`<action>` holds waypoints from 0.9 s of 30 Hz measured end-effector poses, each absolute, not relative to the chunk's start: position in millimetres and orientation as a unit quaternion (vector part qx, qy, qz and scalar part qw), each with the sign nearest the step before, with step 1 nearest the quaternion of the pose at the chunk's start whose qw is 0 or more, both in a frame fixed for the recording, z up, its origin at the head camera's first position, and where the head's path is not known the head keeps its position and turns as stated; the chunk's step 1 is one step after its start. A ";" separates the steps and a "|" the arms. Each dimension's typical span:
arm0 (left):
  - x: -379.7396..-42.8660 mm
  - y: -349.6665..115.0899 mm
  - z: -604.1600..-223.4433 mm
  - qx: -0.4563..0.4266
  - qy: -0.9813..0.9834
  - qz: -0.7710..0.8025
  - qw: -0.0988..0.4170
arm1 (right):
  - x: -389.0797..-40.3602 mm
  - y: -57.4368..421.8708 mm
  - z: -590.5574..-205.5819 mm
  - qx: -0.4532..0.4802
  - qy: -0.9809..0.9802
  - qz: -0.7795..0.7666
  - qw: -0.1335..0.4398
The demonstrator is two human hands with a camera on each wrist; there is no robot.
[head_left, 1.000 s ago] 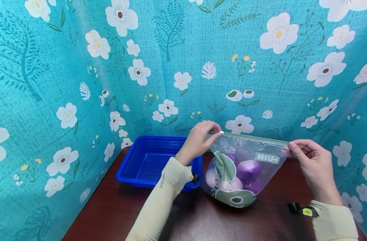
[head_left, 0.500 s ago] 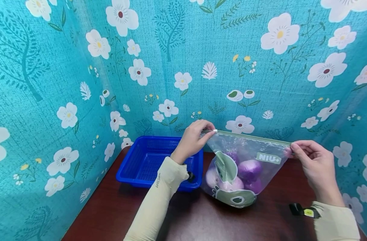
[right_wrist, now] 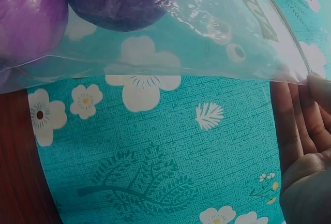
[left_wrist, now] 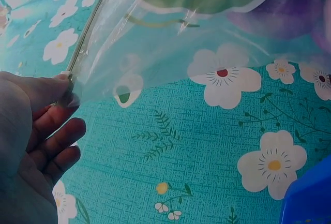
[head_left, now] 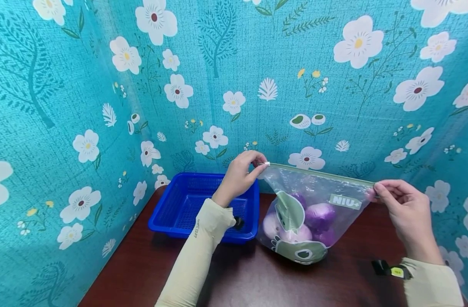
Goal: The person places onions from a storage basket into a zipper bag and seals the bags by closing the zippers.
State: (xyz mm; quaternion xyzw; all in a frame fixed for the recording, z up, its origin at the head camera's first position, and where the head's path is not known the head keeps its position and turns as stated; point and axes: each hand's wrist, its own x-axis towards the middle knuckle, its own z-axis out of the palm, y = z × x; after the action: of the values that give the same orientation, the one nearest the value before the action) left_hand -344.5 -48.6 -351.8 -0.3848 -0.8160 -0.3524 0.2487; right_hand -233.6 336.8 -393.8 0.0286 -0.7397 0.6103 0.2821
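A clear zip bag [head_left: 314,181] with green printing stands on the table, its top edge drawn out between both hands. Inside are several round purple and pale pink things [head_left: 320,215]; their kind cannot be told through the film. At the bag's upper left corner, my left hand [head_left: 237,175] pinches the zip edge, right at a small white slider [head_left: 267,163]. My right hand [head_left: 407,213] pinches the opposite upper corner between thumb and fingers. In the left wrist view the thumb and forefinger [left_wrist: 49,92] meet on the zip strip, and the other fingers are loosely bent.
A blue plastic basket [head_left: 172,232] with a perforated floor sits left of the bag, partly behind the left forearm. The dark reddish table [head_left: 272,285] is bordered by a turquoise flowered cloth [head_left: 234,76] at the back and sides.
My left hand has moved left and slightly up along with the white slider, and more of the zip edge shows between the hands. My right hand has shifted slightly right.
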 end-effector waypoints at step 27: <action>-344.4 -43.4 -357.4 -0.379 -0.797 -0.395 0.256 | -226.2 338.4 -386.3 0.061 -0.802 0.524 0.281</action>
State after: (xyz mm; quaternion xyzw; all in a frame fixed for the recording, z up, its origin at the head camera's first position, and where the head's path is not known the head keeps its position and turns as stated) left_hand -344.4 -43.4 -357.4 -0.3793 -0.7966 -0.3951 0.2559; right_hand -226.2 338.4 -386.3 0.0608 -0.8016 0.5243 0.2809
